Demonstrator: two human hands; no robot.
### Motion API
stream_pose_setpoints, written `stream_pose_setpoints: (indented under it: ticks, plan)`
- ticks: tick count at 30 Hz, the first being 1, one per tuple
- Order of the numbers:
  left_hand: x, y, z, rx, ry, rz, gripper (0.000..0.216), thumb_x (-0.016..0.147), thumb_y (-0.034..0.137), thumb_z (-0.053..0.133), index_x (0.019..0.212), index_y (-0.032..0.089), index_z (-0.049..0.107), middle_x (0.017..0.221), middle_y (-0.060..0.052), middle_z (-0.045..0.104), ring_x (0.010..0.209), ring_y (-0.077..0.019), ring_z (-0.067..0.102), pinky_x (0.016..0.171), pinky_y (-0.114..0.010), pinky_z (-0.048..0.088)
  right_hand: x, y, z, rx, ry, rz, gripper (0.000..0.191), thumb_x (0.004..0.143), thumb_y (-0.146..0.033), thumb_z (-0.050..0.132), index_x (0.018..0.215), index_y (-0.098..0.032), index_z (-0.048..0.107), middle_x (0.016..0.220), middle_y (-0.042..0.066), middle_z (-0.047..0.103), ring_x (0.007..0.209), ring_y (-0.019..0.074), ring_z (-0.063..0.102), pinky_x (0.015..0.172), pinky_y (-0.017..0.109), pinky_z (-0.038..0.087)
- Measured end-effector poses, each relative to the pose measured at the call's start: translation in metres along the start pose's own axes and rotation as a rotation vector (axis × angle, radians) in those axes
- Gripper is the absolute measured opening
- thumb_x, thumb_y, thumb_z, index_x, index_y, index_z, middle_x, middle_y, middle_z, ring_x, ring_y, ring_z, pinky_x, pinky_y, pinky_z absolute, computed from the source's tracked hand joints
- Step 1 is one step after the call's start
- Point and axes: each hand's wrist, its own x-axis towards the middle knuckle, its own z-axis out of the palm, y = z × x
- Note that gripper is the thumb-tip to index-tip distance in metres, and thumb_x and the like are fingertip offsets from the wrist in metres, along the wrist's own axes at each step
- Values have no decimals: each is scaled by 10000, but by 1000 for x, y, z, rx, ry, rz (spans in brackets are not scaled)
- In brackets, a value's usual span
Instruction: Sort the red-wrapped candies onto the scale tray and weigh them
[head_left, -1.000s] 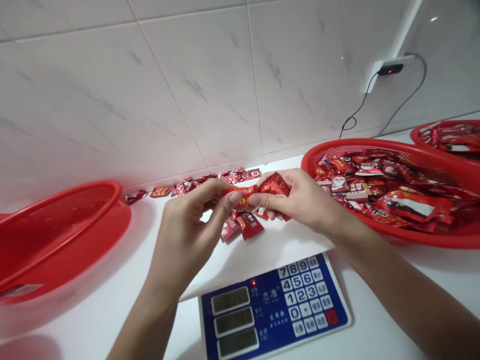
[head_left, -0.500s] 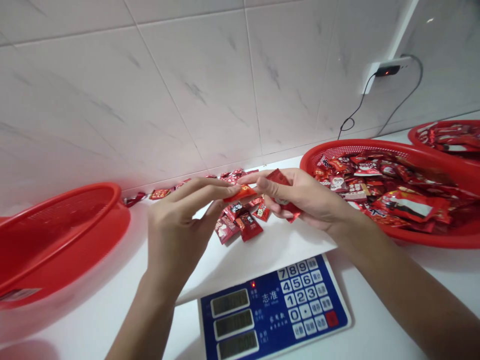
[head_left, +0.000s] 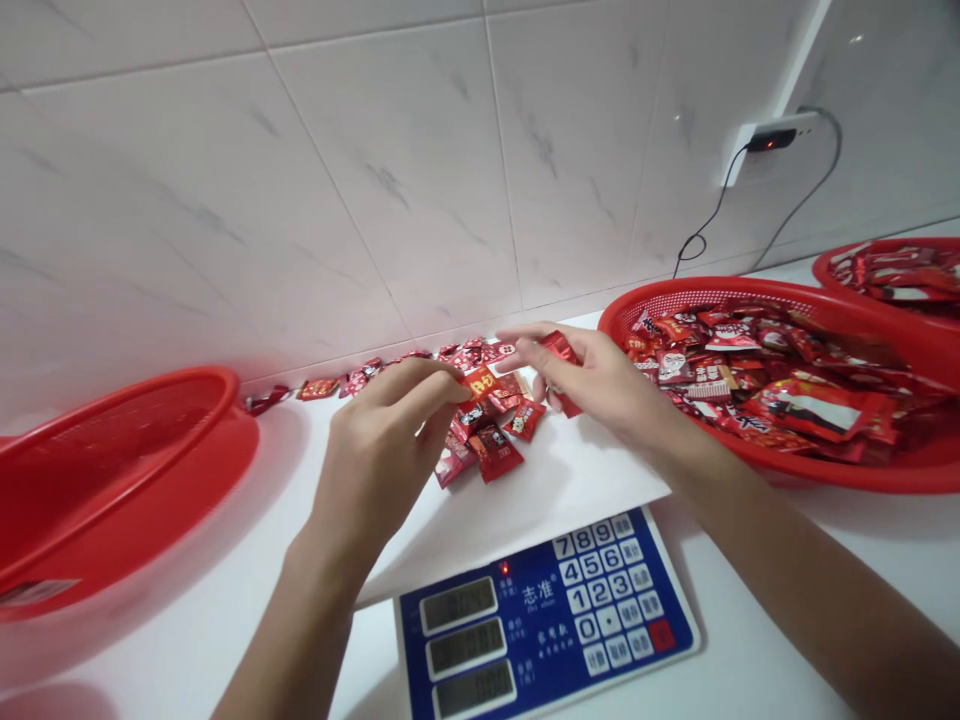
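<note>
Just beyond the scale [head_left: 547, 620], my left hand [head_left: 375, 450] pinches 1 candy packet [head_left: 478, 382]; beyond the scale's right side, my right hand [head_left: 600, 385] clasps a 2nd packet [head_left: 561, 348]. I judge both light, crinkly, slippery: grip the crimped ends.

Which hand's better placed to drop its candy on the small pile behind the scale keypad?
Left, likely. The left hand pinches an orange-red candy almost directly above the small pile. The right hand holds a red candy off to the side, nearer the full basket.
</note>
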Motion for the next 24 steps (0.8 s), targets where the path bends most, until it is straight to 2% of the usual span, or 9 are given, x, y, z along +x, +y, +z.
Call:
stream_pose_setpoints:
  ticks: [3, 6, 8, 11, 14, 16, 20, 22, 24]
  plan:
    - [0, -3, 0, 35, -158, -62, 284, 944, 58, 469, 946, 199, 716, 981, -65, 772, 774, -185, 717, 614, -264, 526, 1, 1, -1, 107, 56, -48, 319, 1017, -405, 563, 1054, -150, 753, 1018, 97, 763, 788, 137, 677, 688, 256, 544]
    - [1, 3, -5, -2, -225, -188, 319, 960, 86, 450, 1018, 205, 739, 1033, -74, 778, 793, -202, 723, 646, -291, 537, -3, 0, 2, 209, 32, -128, 352, 1010, -486, 560, 1128, -215, 751, 1233, 82, 732, 1147, 220, 670, 959, 373, 550]
    - [2, 13, -10, -230, -201, -331, 210, 988, 221, 544, 1094, 222, 725, 1004, -61, 780, 829, -210, 732, 673, -291, 561, -9, -2, 7, 268, -33, -175, 371, 1023, -520, 521, 1231, -288, 722, 1377, 28, 665, 1311, 242, 584, 1063, 426, 502]
    - [4, 30, -15, -704, -262, -505, 323, 940, 402, 678, 1228, 257, 661, 982, -38, 773, 851, -195, 734, 655, -251, 585, -19, -7, 17, 321, -160, -158, 412, 1039, -567, 455, 1363, -395, 644, 1493, -46, 574, 1367, 264, 539, 1070, 452, 502]
    - [4, 37, -13, -925, -276, -552, 159, 948, 368, 675, 1040, 240, 697, 882, -12, 740, 763, -149, 704, 615, -203, 567, -25, -11, 22, 316, -235, -90, 466, 1034, -608, 425, 1437, -431, 577, 1410, -37, 640, 1258, 270, 627, 951, 429, 574]
    - [4, 34, -11, -925, -234, -570, 109, 952, 324, 672, 913, 225, 698, 836, 3, 718, 741, -130, 688, 630, -190, 561, -25, -12, 21, 290, -258, -85, 445, 1028, -573, 472, 1386, -369, 640, 1254, 1, 725, 1124, 245, 697, 870, 387, 598]
    - [2, 22, -12, -789, -141, -600, 103, 934, 341, 706, 964, 244, 720, 912, 12, 727, 802, -135, 692, 665, -197, 561, -19, -15, 7, 73, -152, -205, 179, 909, -376, 740, 981, -229, 809, 990, 21, 785, 967, 189, 727, 896, 313, 559]
    - [0, 18, -14, -708, -138, -574, 110, 946, 350, 688, 973, 249, 724, 921, 14, 726, 824, -138, 689, 689, -205, 559, -16, -17, 1, -58, -71, -187, 123, 827, -320, 821, 849, -201, 800, 889, 21, 784, 901, 181, 726, 860, 294, 553]
    - [-1, 16, -15, -640, -155, -537, 116, 959, 348, 665, 945, 244, 714, 857, 19, 703, 787, -133, 671, 667, -207, 541, -14, -19, -3, -107, -55, -109, 132, 785, -289, 851, 791, -179, 778, 817, 26, 775, 821, 174, 721, 780, 283, 557]
